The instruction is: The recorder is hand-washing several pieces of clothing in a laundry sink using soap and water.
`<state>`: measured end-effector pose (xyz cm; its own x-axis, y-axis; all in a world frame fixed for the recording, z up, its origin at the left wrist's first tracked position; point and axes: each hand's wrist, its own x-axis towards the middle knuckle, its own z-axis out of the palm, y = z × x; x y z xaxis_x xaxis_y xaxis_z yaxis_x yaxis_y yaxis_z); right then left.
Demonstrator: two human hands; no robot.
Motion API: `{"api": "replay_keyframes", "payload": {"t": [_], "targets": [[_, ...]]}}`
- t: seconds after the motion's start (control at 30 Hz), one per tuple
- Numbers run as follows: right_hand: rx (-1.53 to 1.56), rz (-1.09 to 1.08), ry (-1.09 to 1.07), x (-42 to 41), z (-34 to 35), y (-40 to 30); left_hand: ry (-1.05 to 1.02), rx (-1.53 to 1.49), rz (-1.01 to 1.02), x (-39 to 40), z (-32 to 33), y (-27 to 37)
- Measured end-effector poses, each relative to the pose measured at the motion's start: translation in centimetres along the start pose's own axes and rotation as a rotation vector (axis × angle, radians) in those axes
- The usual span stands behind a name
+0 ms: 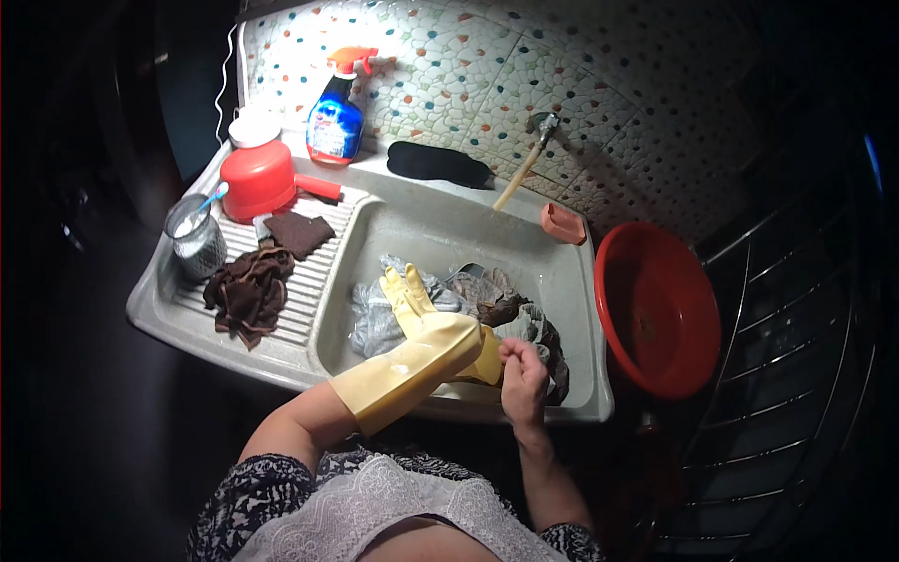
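A yellow rubber glove covers my left hand and most of that forearm, over the sink basin. Yellow glove fingers point up and away from me; I cannot tell whether they are my own hand's or a second glove's. More yellow rubber shows behind the wrist. My bare right hand is curled into a fist right beside it, with nothing visible inside. Beneath both hands lie a wet grey cloth, a brown cloth and a pale grey-green cloth.
The ribbed drainboard holds a dark brown rag, a scouring pad, a glass jar and a red dipper. Behind stand a blue spray bottle and a tap with hose. A red basin and metal rack are at right.
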<state>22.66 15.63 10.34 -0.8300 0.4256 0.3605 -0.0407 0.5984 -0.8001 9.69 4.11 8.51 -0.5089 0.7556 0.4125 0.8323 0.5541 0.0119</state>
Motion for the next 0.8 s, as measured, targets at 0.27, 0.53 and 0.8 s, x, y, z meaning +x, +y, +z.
{"api": "replay_keyframes", "payload": {"t": [0.27, 0.53, 0.8], "targets": [[0.710, 0.774, -0.276, -1.4, 0.8, 7.1, 0.219, 0.131, -0.381, 0.2, 3.5, 5.9], [-0.319, -0.355, -0.658, 2.1, 2.6, 3.5, 0.417, 0.336, -0.776, -0.2, 6.4, 8.6], [-0.273, -0.363, -0.590, 5.3, 6.8, 2.0, 0.593, 0.506, -1.095, 1.6, 8.5, 8.1]]}}
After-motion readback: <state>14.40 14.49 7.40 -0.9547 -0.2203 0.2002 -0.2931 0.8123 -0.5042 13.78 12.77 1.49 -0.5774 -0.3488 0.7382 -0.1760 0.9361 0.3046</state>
